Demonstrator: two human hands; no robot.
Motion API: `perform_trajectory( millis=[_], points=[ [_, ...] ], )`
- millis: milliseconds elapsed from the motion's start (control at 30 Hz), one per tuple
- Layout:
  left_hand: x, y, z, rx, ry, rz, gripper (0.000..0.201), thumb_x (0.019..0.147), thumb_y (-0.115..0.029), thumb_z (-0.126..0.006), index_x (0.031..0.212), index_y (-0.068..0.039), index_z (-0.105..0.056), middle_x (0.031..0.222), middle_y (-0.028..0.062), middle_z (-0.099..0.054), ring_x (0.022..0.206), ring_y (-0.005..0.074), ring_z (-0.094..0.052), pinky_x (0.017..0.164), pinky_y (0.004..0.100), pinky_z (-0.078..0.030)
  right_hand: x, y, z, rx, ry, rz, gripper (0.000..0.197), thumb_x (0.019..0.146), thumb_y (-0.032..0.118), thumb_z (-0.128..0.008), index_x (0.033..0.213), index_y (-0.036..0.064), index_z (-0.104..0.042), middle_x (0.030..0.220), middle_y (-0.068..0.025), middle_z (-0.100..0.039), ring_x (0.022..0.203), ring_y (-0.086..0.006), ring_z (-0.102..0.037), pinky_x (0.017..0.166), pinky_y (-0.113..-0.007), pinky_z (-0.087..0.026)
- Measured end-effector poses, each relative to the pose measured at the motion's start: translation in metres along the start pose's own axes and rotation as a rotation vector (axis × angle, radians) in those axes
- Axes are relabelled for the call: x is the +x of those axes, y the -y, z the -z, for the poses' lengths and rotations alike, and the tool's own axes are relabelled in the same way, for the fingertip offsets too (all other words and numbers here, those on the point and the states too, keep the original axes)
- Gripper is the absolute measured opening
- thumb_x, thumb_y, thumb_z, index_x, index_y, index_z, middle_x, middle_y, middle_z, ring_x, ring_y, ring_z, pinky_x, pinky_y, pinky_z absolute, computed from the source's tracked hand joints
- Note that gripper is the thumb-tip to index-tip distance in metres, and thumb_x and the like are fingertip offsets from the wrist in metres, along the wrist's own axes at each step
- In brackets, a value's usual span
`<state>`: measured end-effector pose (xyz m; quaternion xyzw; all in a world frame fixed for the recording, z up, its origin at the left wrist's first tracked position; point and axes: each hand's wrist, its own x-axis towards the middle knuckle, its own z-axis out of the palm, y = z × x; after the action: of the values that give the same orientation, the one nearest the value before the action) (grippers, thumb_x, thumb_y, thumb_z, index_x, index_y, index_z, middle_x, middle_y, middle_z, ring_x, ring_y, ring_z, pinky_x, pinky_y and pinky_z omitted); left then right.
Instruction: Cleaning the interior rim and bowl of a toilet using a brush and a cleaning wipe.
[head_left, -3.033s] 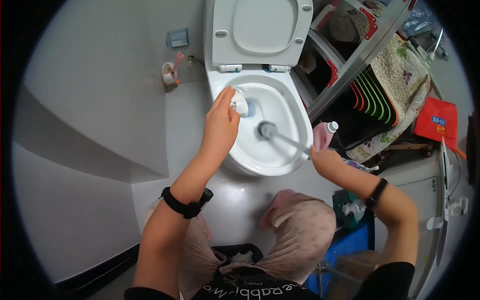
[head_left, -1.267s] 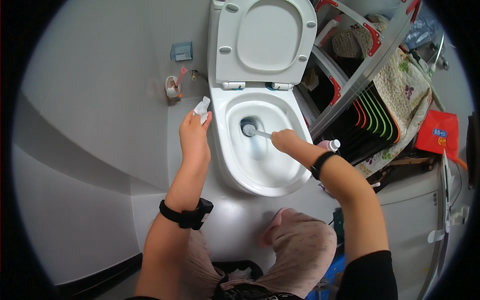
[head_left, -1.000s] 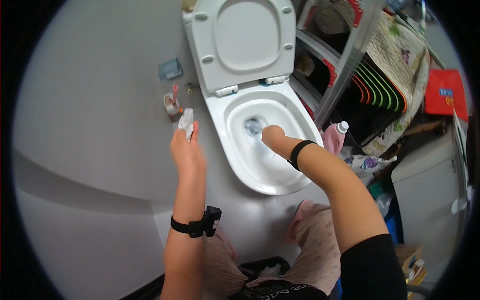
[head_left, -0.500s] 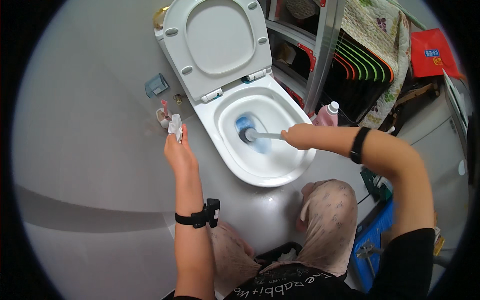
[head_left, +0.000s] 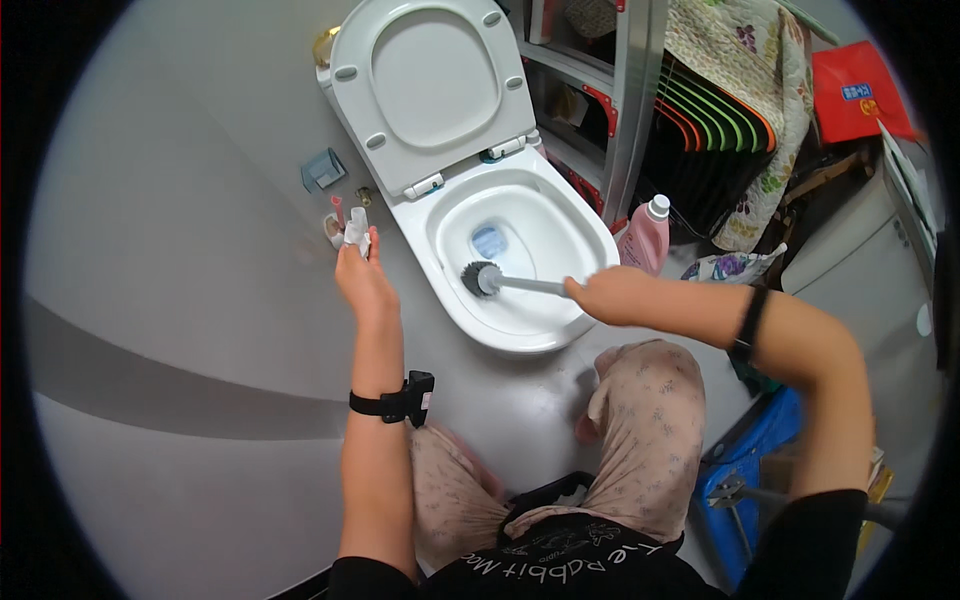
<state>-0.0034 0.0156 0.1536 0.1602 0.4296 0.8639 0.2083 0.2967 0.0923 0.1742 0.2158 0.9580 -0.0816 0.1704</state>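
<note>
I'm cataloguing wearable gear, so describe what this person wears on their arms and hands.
The left hand and right hand are gloveless. Short black sleeves leave both forearms bare. The left has a black strap with a boxy black device; the right, a plain black band.
</note>
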Motion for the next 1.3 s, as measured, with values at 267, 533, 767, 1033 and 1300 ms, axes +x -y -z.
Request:
perform_trajectory(
  millis=[267, 533, 767, 1033, 1300],
  points=[
    [-0.026, -0.018, -0.012, 0.004, 0.087, -0.013, 0.029, 0.085, -0.006, -0.036, 0.104, 0.015, -0.044, 0.105, 0.0182, -0.047, 0.092, 0.0243, -0.053, 0.084, 0.0296, -0.046, -0.035, -0.011, 0.004, -0.106, -0.031, 0.068, 0.022, 0.083, 0.010, -0.038, 0.097, -0.0005, -0.052, 0.079, -0.0188, -0.061, 0.075, -0.0343, -0.061, 0.065, -0.044, -0.048],
    [-0.044, -0.027, -0.021, -0.106, -0.006, 0.199, 0.031, 0.086, -0.008, -0.035, 0.108, 0.012, -0.042, 0.105, 0.0173, -0.048, 0.087, 0.0254, -0.053, 0.079, 0.0341, -0.048, 0.000, -0.012, -0.005, -0.106, -0.050, 0.034, 0.022, 0.079, 0.009, -0.046, 0.097, -0.0009, -0.054, 0.080, -0.0181, -0.061, 0.073, -0.0326, -0.061, 0.064, -0.042, -0.048],
    [-0.011, -0.002, 0.036, -0.076, -0.102, 0.263, 0.028, 0.087, -0.011, -0.035, 0.109, 0.002, -0.045, 0.103, 0.0147, -0.049, 0.085, 0.0230, -0.053, 0.078, 0.0329, -0.046, 0.058, 0.006, -0.026, 0.015, -0.018, -0.006, 0.028, 0.082, 0.010, -0.040, 0.108, -0.0008, -0.044, 0.082, -0.0210, -0.059, 0.078, -0.0349, -0.060, 0.066, -0.043, -0.047],
    [-0.005, -0.019, 0.042, -0.224, -0.263, 0.360, 0.030, 0.086, -0.010, -0.038, 0.109, 0.009, -0.043, 0.103, 0.0189, -0.048, 0.084, 0.0240, -0.053, 0.081, 0.0331, -0.047, 0.006, 0.002, 0.005, -0.024, 0.146, 0.001, 0.024, 0.078, 0.005, -0.044, 0.101, -0.0038, -0.045, 0.078, -0.0231, -0.057, 0.076, -0.0370, -0.059, 0.065, -0.046, -0.047],
    [-0.031, -0.011, 0.034, 0.163, 0.035, 0.294, 0.020, 0.087, -0.016, -0.040, 0.092, 0.002, -0.048, 0.083, 0.0096, -0.051, 0.074, 0.0161, -0.052, 0.070, 0.0276, -0.046, 0.102, -0.007, -0.043, -0.054, 0.132, -0.060, 0.027, 0.082, 0.009, -0.038, 0.100, -0.0090, -0.047, 0.089, -0.0254, -0.059, 0.083, -0.0371, -0.059, 0.071, -0.043, -0.047]
  ],
)
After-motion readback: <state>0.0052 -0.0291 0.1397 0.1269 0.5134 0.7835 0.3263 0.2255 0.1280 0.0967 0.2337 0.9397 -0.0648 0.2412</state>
